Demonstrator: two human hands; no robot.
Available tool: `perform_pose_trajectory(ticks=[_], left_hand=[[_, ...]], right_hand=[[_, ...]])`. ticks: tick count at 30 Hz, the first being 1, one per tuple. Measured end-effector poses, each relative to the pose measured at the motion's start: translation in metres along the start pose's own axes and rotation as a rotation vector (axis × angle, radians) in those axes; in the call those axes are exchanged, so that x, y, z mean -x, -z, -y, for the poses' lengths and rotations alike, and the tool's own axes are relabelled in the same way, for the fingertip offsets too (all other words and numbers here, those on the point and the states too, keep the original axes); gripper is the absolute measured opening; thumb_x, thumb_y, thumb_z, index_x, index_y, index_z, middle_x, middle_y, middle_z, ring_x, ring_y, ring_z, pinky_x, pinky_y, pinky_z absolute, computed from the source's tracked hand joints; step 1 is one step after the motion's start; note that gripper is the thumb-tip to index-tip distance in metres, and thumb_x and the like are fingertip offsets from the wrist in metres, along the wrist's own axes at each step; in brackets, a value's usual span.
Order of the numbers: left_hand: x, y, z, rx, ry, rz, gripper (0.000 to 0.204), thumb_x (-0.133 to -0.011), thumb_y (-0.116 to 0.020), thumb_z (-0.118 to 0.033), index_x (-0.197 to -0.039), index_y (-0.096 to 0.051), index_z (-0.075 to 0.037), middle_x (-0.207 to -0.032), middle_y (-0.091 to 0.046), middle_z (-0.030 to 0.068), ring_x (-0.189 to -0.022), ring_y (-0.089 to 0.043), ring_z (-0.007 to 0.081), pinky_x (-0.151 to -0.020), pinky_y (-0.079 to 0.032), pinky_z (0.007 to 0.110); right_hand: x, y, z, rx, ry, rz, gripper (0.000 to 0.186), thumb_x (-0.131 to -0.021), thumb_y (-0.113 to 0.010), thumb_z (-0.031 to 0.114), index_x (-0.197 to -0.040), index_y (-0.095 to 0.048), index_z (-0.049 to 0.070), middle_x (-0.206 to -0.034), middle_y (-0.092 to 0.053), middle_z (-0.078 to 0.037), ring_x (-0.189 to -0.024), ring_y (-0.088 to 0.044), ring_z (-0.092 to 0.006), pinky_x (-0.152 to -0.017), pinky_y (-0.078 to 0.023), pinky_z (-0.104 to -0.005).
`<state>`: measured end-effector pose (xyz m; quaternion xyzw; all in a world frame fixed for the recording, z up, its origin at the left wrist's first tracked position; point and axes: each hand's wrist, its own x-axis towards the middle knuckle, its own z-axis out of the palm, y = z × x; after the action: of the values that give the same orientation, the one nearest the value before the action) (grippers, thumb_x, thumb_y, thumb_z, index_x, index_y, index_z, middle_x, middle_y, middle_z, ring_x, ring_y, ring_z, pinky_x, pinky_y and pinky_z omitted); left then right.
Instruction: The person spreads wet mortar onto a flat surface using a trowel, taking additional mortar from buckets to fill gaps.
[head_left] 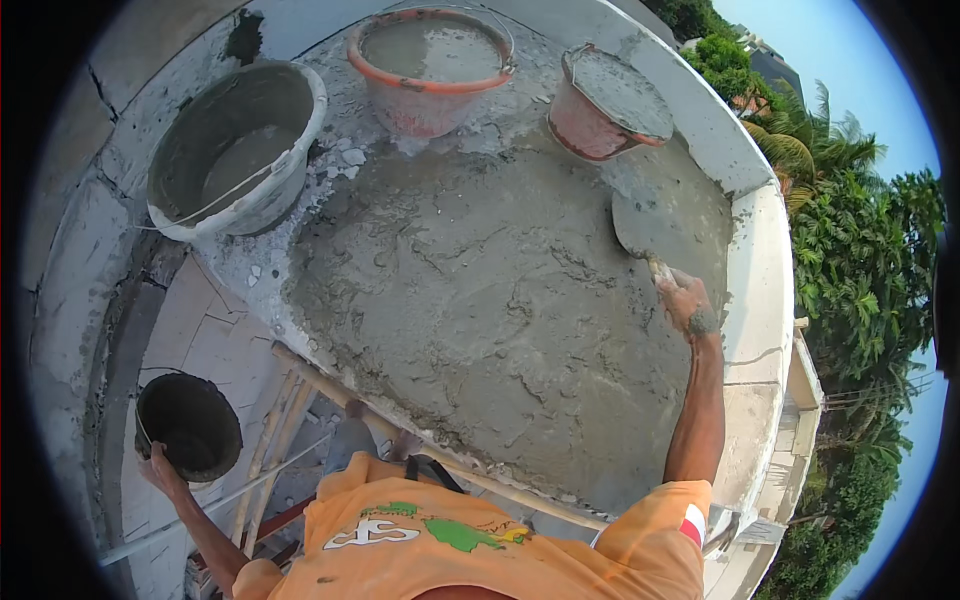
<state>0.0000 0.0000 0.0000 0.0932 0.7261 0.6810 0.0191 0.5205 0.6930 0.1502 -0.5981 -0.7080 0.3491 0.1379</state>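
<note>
Here, right hand (688,303) gripping one trowel (640,225), left hand (160,468) holding one black bucket (188,425), three mortar buckets (430,70).

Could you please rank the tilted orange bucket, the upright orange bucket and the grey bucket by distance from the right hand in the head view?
From the right hand:
1. Tilted orange bucket, just above it.
2. Upright orange bucket, top centre.
3. Grey bucket, far left.

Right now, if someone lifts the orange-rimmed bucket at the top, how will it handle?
The orange-rimmed bucket looks filled nearly to the brim with grey wet mix, so probably heavy. The contents may slop if it is tilted. Its smeared wall is likely slippery; the wire handle seems the safer grip.
</note>
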Motion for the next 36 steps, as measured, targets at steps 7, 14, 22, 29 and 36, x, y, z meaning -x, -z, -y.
perform_pose_trajectory(ticks=[7, 14, 22, 29, 36], left_hand=[[0.018, 0.0, 0.03, -0.436, 0.124, -0.423, 0.023, -0.073, -0.058, -0.005, -0.093, -0.065, 0.004, -0.077, -0.06, 0.0046, -0.067, -0.051, 0.0147, -0.064, -0.042, 0.028], [0.05, 0.022, 0.082, -0.453, 0.269, -0.608, 0.041, -0.065, -0.062, -0.001, -0.105, -0.059, 0.009, -0.079, -0.063, 0.0106, -0.063, -0.057, 0.0159, -0.058, -0.046, 0.029], [0.069, 0.043, 0.123, -0.528, 0.303, -0.637, 0.042, -0.064, -0.063, 0.0, -0.104, -0.057, 0.01, -0.085, -0.064, 0.0146, -0.074, -0.061, 0.022, -0.069, -0.05, 0.035], [0.126, 0.093, 0.204, -0.681, 0.417, -0.601, 0.045, -0.066, -0.061, -0.003, -0.107, -0.05, 0.011, -0.087, -0.064, 0.0243, -0.08, -0.064, 0.0378, -0.077, -0.05, 0.042], [0.184, 0.09, 0.208, -0.884, 0.513, -0.737, 0.046, -0.068, -0.057, -0.004, -0.11, -0.046, 0.01, -0.092, -0.062, 0.0317, -0.088, -0.062, 0.0495, -0.084, -0.048, 0.049]], right_hand=[[-0.008, -0.038, 0.004, 0.188, 0.015, 0.033, 0.036, -0.094, -0.06, 0.04, -0.099, -0.064, 0.005, -0.057, -0.047, 0.001, -0.043, -0.044, -0.0093, -0.039, -0.034, -0.0282], [0.018, -0.059, 0.022, 0.072, 0.091, 0.3, 0.041, -0.093, -0.061, 0.045, -0.108, -0.063, 0.007, -0.058, -0.044, 0.005, -0.043, -0.039, -0.0051, -0.038, -0.029, -0.0232], [0.016, -0.077, 0.014, 0.169, 0.043, 0.076, 0.046, -0.094, -0.064, 0.042, -0.123, -0.059, 0.008, -0.056, -0.041, 0.005, -0.042, -0.037, -0.0041, -0.036, -0.027, -0.0235], [0.018, -0.083, 0.019, 0.229, 0.055, 0.049, 0.046, -0.093, -0.064, 0.043, -0.124, -0.058, 0.009, -0.056, -0.041, 0.004, -0.042, -0.037, -0.005, -0.036, -0.027, -0.0237], [0.001, -0.073, -0.003, 0.182, -0.066, 0.004, 0.045, -0.094, -0.064, 0.041, -0.127, -0.056, 0.012, -0.055, -0.042, 0.003, -0.041, -0.039, -0.007, -0.035, -0.028, -0.0246]])
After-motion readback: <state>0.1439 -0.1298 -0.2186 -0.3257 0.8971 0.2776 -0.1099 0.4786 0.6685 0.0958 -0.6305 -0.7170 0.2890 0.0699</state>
